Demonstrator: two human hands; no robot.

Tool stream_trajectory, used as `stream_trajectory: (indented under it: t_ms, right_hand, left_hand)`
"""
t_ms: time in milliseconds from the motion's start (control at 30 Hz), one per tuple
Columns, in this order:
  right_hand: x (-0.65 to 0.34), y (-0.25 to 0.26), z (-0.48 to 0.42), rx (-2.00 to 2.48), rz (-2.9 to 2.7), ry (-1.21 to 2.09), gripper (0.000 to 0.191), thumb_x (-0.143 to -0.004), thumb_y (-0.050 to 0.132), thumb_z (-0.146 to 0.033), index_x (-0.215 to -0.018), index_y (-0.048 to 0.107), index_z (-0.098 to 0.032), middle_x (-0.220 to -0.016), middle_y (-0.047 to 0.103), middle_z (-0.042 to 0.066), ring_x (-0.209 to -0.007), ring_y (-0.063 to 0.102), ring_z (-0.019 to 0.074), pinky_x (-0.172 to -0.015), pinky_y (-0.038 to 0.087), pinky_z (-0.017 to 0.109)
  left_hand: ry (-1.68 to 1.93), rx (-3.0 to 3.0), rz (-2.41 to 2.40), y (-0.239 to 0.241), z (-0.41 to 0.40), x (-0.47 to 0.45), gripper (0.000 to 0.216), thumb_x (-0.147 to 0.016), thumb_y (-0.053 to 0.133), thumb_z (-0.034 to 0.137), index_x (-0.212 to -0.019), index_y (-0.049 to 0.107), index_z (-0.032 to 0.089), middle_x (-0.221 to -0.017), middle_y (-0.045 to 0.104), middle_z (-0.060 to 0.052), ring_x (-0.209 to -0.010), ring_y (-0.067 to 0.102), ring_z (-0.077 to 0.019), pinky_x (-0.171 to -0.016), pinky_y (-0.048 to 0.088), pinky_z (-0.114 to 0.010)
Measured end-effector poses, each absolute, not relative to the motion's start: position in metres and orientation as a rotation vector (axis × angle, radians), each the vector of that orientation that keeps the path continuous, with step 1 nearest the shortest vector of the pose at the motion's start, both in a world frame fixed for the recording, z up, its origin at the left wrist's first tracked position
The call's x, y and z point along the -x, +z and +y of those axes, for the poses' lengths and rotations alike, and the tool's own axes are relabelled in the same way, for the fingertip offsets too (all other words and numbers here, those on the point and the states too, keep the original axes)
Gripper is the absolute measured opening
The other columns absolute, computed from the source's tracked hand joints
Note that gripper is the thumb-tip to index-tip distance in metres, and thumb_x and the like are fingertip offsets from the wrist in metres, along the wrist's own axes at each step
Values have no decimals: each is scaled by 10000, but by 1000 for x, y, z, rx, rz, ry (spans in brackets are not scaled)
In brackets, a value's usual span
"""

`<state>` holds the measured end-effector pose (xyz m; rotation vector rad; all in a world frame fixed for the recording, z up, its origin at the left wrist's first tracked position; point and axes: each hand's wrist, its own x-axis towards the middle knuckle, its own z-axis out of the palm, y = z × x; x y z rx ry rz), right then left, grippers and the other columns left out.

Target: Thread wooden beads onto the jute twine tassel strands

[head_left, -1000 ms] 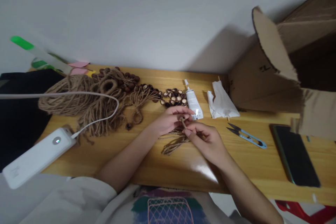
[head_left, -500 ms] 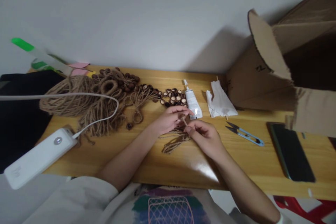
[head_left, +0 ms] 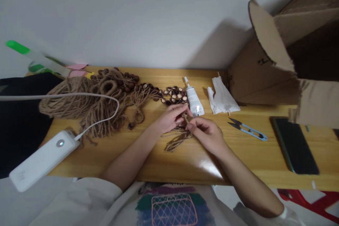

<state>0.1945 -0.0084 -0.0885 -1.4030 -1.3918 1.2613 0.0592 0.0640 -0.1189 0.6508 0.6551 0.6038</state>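
On the near side of the white tube (head_left: 194,99), the right hand (head_left: 208,133) is pinching a cord (head_left: 186,118), the left hand (head_left: 171,119) is gripping its far end, and loose strands (head_left: 175,142) are lying on the desk (head_left: 169,167).

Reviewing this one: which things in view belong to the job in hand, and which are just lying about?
Likely part of the job:
- cord, pinched by the right hand, its end at the left hand
- twine coil
- beads
- probably tube and snips

Seemingly just lying about:
- phone
- power bank
- cardboard box
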Motion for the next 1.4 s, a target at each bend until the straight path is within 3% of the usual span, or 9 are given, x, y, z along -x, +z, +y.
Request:
stream_trajectory:
  t_ms: [100, 267, 400, 767, 1267, 1400]
  right_hand:
    - [-194, -90, -8, 1407, -1390, 1273, 299, -799, 544, -348, -560, 480, -181, -533, 409, -39, -537, 380, 98, -525, 316, 226]
    - [-193, -91, -7, 1436, -1311, 1312, 316, -790, 557, -398, -572, 573, -170, -526, 448, -32, -530, 389, 98, -532, 319, 234]
    - [-192, -92, -6, 1420, -1181, 1367, 304, -776, 572, -414, -628, 661, -164, -453, 361, -66, -457, 304, 80, -488, 262, 238]
    - [-192, -94, -7, 1391, -983, 1451, 286, -741, 604, -403, -605, 657, -157, -407, 319, -90, -394, 214, 53, -437, 150, 240]
    - [-192, -94, -6, 1402, -1021, 1418, 302, -746, 595, -398, -555, 640, -168, -386, 310, -92, -410, 262, 65, -486, 226, 247]
    - [-194, -96, -5, 1420, -1019, 1420, 316, -737, 611, -408, -537, 636, -165, -402, 387, -66, -439, 342, 77, -499, 261, 246]
  left_hand:
    - [631, -676, 641, -117, 63, -60, 338, -680, 746, 414, -647, 650, 92, -520, 531, 29, -364, 348, 4, -360, 202, -148]
    - [606, -714, 657, -116, 62, -60, 332, -706, 728, 414, -669, 648, 94, -437, 463, 56, -361, 358, -19, -379, 284, -165]
    - [604, -731, 634, -119, 62, -60, 353, -673, 755, 432, -685, 660, 92, -471, 515, 38, -379, 393, -26, -383, 303, -175]
    - [632, -766, 618, -123, 61, -61, 407, -656, 759, 493, -721, 697, 96, -523, 572, 10, -432, 475, -43, -413, 351, -178]
    - [594, -802, 576, -126, 60, -59, 381, -710, 727, 474, -755, 706, 96, -503, 549, 9, -463, 510, -72, -464, 392, -211]
    - [582, -814, 566, -126, 59, -58, 385, -698, 735, 479, -765, 707, 100, -518, 557, 7, -476, 522, -77, -471, 401, -212]
